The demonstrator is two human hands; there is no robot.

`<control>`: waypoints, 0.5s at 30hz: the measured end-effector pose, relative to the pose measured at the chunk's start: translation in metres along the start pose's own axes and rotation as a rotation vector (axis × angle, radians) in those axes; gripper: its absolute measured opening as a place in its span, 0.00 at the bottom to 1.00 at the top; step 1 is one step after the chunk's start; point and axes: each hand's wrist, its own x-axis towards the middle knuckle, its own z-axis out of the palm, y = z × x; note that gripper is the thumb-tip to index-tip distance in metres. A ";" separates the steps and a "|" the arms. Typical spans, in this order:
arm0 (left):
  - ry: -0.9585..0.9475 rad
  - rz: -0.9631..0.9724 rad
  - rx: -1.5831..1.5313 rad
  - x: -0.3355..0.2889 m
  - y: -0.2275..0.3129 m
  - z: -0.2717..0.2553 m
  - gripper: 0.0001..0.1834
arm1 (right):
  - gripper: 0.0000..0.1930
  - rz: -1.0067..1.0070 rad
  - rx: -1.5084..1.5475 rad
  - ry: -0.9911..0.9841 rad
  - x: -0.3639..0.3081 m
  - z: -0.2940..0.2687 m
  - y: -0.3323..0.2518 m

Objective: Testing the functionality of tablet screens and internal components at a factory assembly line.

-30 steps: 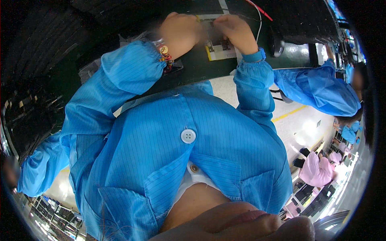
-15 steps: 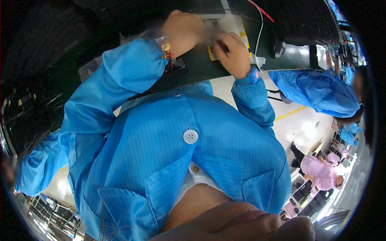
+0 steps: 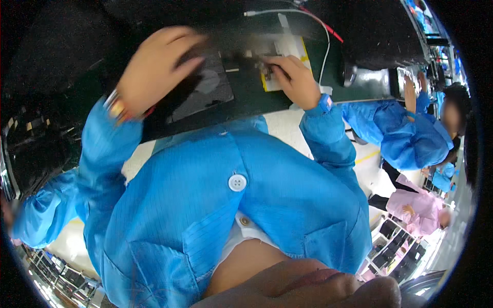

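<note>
My left hand (image 3: 162,66) is raised over the left part of the dark green workbench (image 3: 246,97), its thumb apart from its curved fingers. It is open, with nothing visible in it, though motion blurs the fingertips. Just right of it lies a flat dark sheet (image 3: 208,90) with a shiny, film-like surface. My right hand (image 3: 295,79) pinches a small dark metallic part (image 3: 267,71) between thumb and fingers. Beneath that part is a pale sheet with yellow edges (image 3: 306,51), partly covered by the hand. The part's exact kind is too blurred to tell.
A white cable (image 3: 327,49) curves past the sheet, with its plug end on the bench and a red pen-like stick (image 3: 331,31) beside it. A black case-like object (image 3: 377,41) stands at the right. A co-worker in blue (image 3: 405,131) sits to the right.
My left hand has moved away from my right hand, toward the left, and its fingers have opened. The dark sheet shows more fully. My right hand stays at the yellow-edged sheet.
</note>
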 end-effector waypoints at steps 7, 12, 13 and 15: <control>0.320 -0.589 0.026 -0.161 -0.017 0.010 0.24 | 0.13 -0.028 -0.243 0.236 0.024 -0.006 0.033; 0.673 -0.776 -0.468 -0.147 0.008 0.031 0.24 | 0.12 0.024 -0.255 0.210 0.036 -0.004 0.033; 0.713 -0.787 -0.536 -0.139 0.011 0.032 0.25 | 0.12 0.021 -0.255 0.206 0.037 -0.002 0.031; 0.712 -0.776 -0.532 -0.137 0.005 0.035 0.25 | 0.12 0.039 -0.268 0.223 0.038 0.002 0.028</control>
